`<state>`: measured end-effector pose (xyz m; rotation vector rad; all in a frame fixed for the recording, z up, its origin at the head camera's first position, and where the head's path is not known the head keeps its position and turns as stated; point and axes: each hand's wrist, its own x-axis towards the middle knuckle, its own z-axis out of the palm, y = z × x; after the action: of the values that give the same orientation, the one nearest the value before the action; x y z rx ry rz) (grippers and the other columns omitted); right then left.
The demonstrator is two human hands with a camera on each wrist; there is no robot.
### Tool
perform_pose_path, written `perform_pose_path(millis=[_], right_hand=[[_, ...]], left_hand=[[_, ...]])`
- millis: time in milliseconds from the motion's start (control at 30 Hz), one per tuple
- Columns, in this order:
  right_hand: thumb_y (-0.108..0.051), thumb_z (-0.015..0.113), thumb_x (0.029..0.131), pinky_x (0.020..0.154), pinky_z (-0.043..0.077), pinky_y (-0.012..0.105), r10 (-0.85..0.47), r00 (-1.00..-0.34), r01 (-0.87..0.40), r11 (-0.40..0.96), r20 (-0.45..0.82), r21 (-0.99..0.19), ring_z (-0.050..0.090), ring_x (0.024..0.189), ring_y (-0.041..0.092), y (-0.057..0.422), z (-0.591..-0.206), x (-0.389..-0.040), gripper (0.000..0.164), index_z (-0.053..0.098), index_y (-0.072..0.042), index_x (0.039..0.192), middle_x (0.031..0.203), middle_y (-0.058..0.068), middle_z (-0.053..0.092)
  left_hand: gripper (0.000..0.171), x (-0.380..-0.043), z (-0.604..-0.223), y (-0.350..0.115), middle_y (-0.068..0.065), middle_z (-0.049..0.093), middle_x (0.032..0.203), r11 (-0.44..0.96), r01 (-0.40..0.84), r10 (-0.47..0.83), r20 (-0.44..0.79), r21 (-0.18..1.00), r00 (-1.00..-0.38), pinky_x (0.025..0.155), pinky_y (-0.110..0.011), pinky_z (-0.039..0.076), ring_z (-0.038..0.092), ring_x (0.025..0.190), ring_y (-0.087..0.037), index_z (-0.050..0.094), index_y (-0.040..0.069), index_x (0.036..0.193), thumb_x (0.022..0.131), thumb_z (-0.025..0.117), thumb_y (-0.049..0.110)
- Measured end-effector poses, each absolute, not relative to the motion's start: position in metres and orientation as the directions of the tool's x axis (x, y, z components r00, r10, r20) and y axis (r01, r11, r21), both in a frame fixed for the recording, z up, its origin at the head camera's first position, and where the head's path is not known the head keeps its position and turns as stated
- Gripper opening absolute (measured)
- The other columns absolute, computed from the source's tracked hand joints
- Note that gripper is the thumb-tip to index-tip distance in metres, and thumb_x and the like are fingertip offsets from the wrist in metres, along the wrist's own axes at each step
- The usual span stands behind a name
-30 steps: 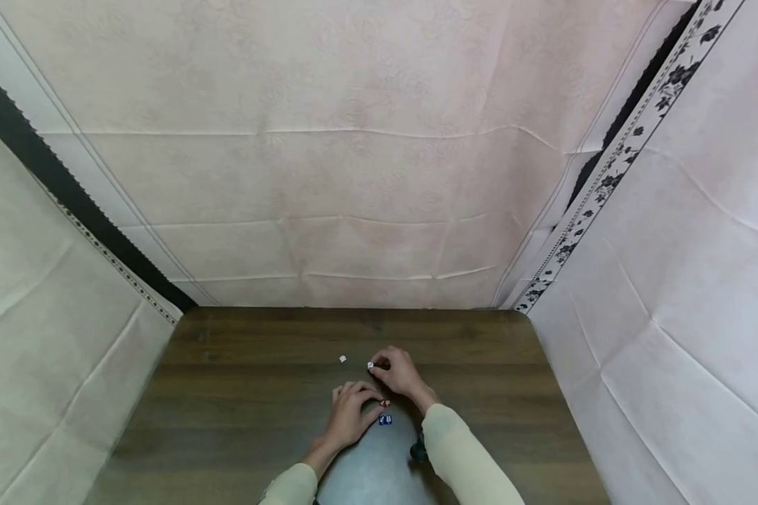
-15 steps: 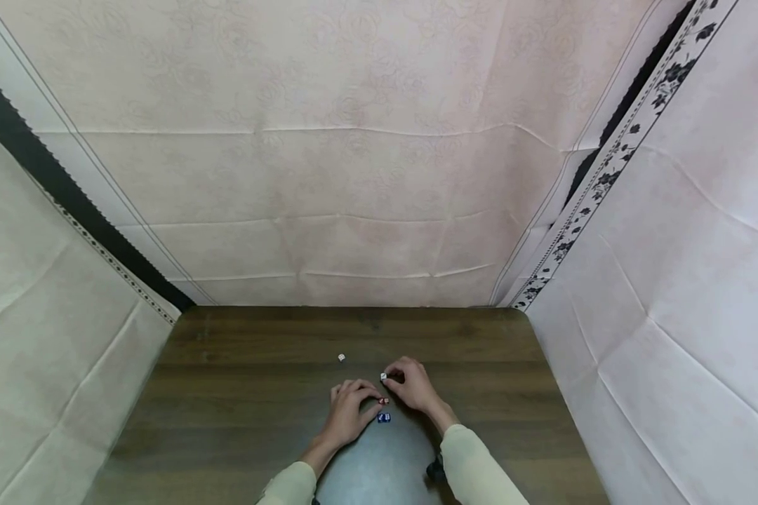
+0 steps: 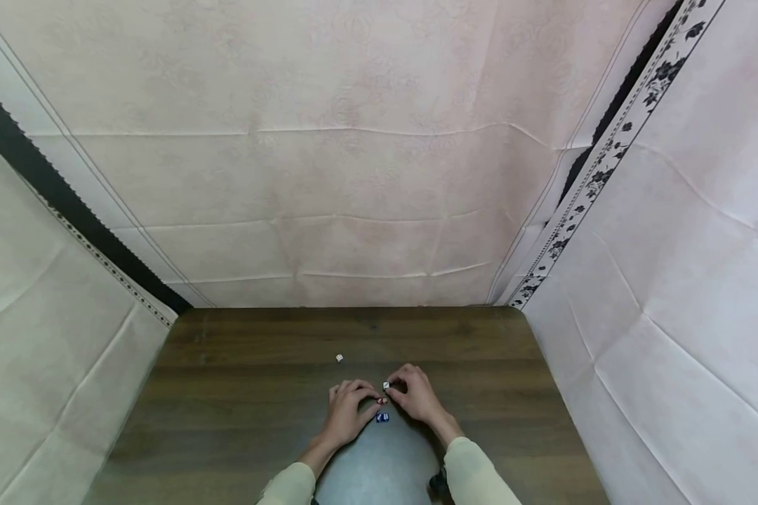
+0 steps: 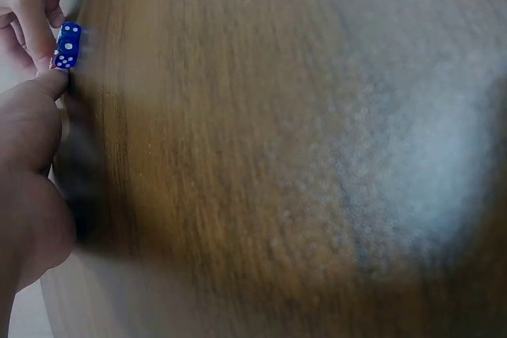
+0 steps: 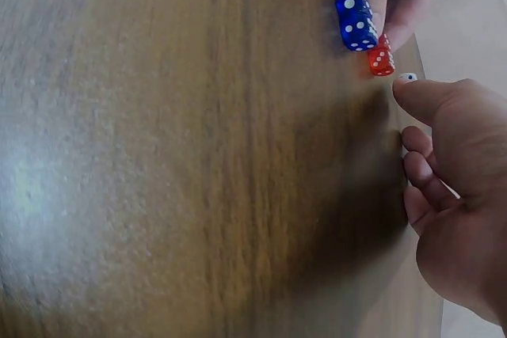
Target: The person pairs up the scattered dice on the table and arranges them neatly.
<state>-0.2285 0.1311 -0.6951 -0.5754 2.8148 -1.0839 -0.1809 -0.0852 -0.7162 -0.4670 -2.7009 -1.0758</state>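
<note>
My right hand (image 3: 418,397) pinches a small white die (image 3: 386,386) between thumb and fingertips, just beyond the red dice. Facing it, my left hand (image 3: 347,412) has thumb and index finger at the two sides of the red dice (image 3: 382,400), pinching them. Blue dice (image 3: 382,417) with white pips stand in a line on the near side of the red ones, by the left thumb. In the right wrist view the blue dice (image 5: 356,21) and a red die (image 5: 381,59) show close together, the white die (image 5: 407,77) at my right thumb tip.
Another white die (image 3: 339,358) lies farther back on the brown wooden table (image 3: 246,379). Pale cloth hangs behind (image 3: 354,182) and at both sides of the table. A dark wrist strap (image 3: 439,482) shows at the right sleeve.
My right hand has carried the white die right and toward me, up to the red dice. The left hand keeps its place at the red dice.
</note>
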Motion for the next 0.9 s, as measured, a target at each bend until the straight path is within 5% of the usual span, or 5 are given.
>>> perform_pose_path(millis=[900], right_hand=[[-0.019,0.086,0.102,0.103,0.047,0.051,-0.319,-0.942,-0.302,0.668,0.105,-0.68,0.062,0.104,0.019,0.1242,-0.7051,-0.2303,0.01,0.085,-0.017,0.112,0.111,0.0,0.071]], left_hand=[[0.013,-0.1808,-0.7172,-0.0866,0.004,0.078,0.117,0.677,0.364,0.223,0.292,0.64,-0.93,0.096,-0.05,0.036,0.065,0.111,-0.021,0.087,0.022,0.106,0.095,0.093,0.018]])
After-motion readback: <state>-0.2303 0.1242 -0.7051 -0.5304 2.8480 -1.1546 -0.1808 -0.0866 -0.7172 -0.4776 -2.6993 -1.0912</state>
